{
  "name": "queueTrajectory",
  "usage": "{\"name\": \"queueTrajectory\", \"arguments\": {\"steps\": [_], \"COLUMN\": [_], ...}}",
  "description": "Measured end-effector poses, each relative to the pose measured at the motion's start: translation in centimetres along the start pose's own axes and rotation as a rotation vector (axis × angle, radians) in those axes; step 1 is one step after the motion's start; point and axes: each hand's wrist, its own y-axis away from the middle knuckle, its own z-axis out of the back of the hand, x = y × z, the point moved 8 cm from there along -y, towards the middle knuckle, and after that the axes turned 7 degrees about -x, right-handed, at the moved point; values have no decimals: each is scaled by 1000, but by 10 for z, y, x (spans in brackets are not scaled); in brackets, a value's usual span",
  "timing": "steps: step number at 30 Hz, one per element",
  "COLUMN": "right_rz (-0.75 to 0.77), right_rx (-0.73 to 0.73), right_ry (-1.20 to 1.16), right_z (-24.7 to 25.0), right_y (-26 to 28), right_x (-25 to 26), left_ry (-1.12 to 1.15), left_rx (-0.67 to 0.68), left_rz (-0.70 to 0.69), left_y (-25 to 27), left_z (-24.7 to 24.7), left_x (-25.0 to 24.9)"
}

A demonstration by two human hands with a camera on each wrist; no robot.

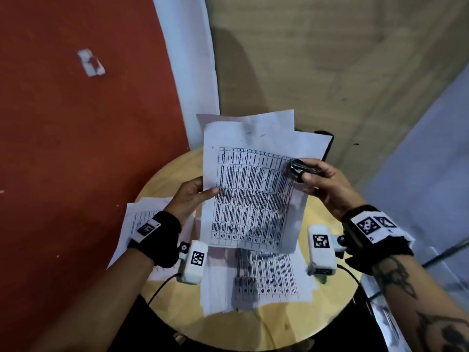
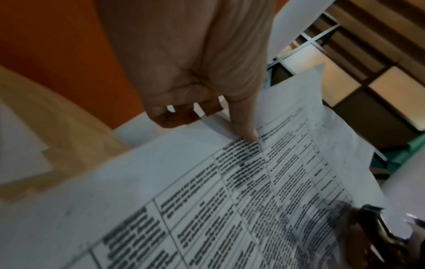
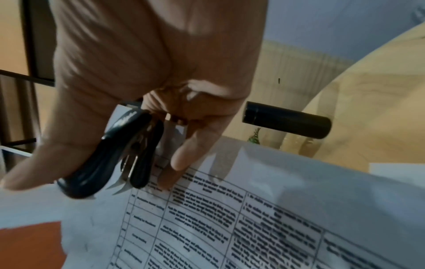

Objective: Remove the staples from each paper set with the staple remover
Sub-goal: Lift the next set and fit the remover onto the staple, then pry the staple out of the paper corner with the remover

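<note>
Nearest us, on the round pale wooden table (image 1: 330, 301), lie loose white printed sheets (image 1: 264, 280), thin and limp. Above them we hold a white paper set printed with a black-ruled table (image 1: 251, 194) off the surface. Our left hand (image 1: 193, 196) pinches its left edge, thumb on the printed face and fingers curled behind. Our right hand (image 1: 322, 181) grips the black plastic staple remover with steel claws (image 3: 119, 158) between thumb and fingers, claws just above the sheet's right edge, while one finger (image 3: 184, 156) touches the paper. We judge the set light, floppy and easily torn, so it is best held close to its staple, which we cannot make out. The remover looks hard and slick; squeeze its two wings.
</note>
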Motion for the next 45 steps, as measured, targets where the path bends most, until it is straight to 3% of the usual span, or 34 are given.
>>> {"name": "queueTrajectory", "arguments": {"steps": [4,7,9,11,14,17,28,31,34,37,45], "right_rz": [87,109,110,118,127,123,130,319,743,1008,1185], "right_rx": [53,120,137,158,154,138,77,-147,-380,-388,-141], "right_ry": [61,86,87,87,74,32,-62,65,432,792,1011], "right_z": [-8,-14,-15,-16,-18,-18,-23,-13,-19,-60,-124], "right_y": [17,30,36,42,52,58,72,70,87,105,114], "right_x": [32,50,58,63,68,68,70,83,117,134,134], "left_ry": [-96,-108,-355,-568,-641,-566,-478,-449,-433,-439,-456], "left_rx": [-231,-286,-352,-354,-236,-122,-62,-52,-24,8,49], "left_rz": [-130,-398,-608,-708,-664,-573,-508,-499,-478,-449,-451], "left_y": [6,20,34,46,49,44,53,55,55,53,55], "left_z": [28,29,26,17,3,-8,-21,-22,-24,-28,-34], "left_x": [-42,-102,-141,-170,-184,-182,-181,-181,-180,-177,-176]}}
